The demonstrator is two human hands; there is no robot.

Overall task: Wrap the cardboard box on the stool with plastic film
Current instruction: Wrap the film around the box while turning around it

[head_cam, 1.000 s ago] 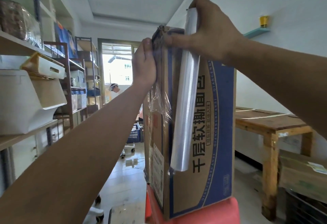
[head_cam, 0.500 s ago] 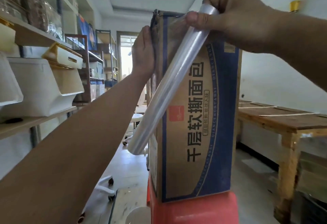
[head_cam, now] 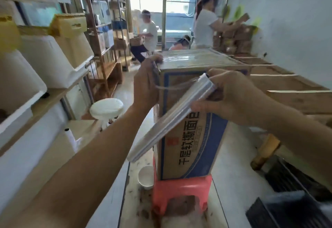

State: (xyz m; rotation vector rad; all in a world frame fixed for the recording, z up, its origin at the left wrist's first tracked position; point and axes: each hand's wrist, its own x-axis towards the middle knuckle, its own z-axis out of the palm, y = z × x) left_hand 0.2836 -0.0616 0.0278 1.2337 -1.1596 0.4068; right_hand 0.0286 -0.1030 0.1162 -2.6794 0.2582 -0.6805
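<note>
Cardboard box [head_cam: 195, 155] stands upright on the red stool [head_cam: 181, 188], covering the whole seat, with blue border and print facing the camera. The box top looks glossy; cannot tell whether that is film or tape.

Film roll [head_cam: 172, 118] lies slanted across the box's front face, with its top end near the upper front edge and its bottom end hanging past the box's left edge. A thin bunched strand of film [head_cam: 172, 86] runs from the roll's top end to the box's top left corner.

Right hand [head_cam: 231, 98] grips the roll near its top end, fingers curled round it. Left hand [head_cam: 146, 85] lies against the box's left side at the top corner, one digit over the top edge, and the strand ends at it. The other fingers are hidden, so I cannot tell whether it pinches the film or only presses it.

On the floor just left of the stool is a white bowl [head_cam: 145, 176]. A white round stool [head_cam: 106, 108] stands further left, by the shelves [head_cam: 100, 30] holding white bins [head_cam: 45, 60]. A wooden table [head_cam: 287, 87] is right of the box, with a black crate [head_cam: 287, 191] at lower right. At the back are a seated person [head_cam: 148, 35], a standing person [head_cam: 206, 21] and a crouching person [head_cam: 183, 41].
</note>
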